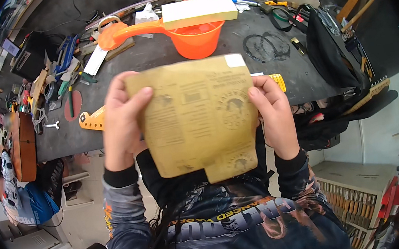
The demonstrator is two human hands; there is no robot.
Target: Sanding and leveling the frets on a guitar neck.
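Note:
Both hands hold up tan sandpaper (194,120), with its printed backing toward me. A smaller piece of it sticks out below the bottom edge, and a white patch marks its upper right corner. My left hand (123,118) pinches the left edge, thumb on the front. At the right edge, my right hand (274,114) pinches it in the same way. Behind the sheet lies a yellow guitar neck (93,119), mostly hidden, with its headstock showing at the left. Farther back stands an orange dipper (195,42) with a long handle, and a white and yellow block (199,10) rests across its rim.
The dark workbench (153,54) carries hand tools along its back and left side. A small wrench (52,125) lies near its left front. A black bag (324,43) is on the right. An acoustic guitar (23,145) and another person (27,196) are at the left.

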